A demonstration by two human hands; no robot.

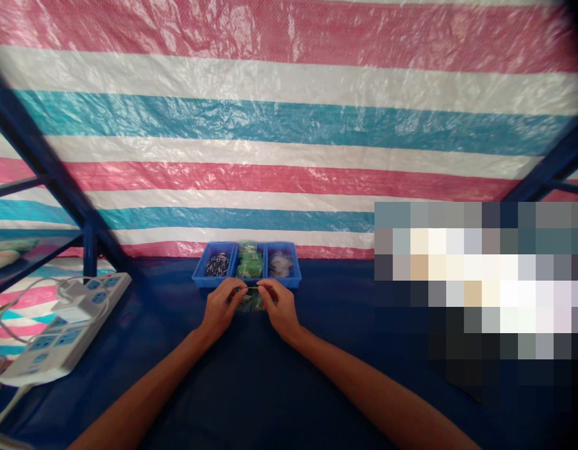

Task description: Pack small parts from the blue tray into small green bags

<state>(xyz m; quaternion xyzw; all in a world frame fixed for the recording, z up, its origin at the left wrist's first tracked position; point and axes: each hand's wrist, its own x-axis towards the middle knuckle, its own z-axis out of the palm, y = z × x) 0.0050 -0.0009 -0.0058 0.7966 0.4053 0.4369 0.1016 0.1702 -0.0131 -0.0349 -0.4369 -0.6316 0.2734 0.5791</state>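
Observation:
My left hand (221,307) and my right hand (282,309) meet in front of the blue bins, each closed in a pinch. A thin, light-coloured stick-like piece (253,287) stretches between their fingertips, one end in each hand; its exact kind is too small to make out. Just beyond the hands, the left blue bin (199,272) holds many slim dark and metallic pieces (217,265). Green plastic-looking packets (249,259) fill the middle bin. In the right blue bin (295,272) lie whitish translucent pieces (280,264). Some greenish items (250,302) show below the fingers, partly hidden.
A white power strip (70,334) with a plugged-in adapter (76,305) and cables runs along the left side. The dark blue table (214,400) backs onto a striped plastic sheet (289,125). Blue frame bars (49,156) slant at both sides. The right side is pixelated.

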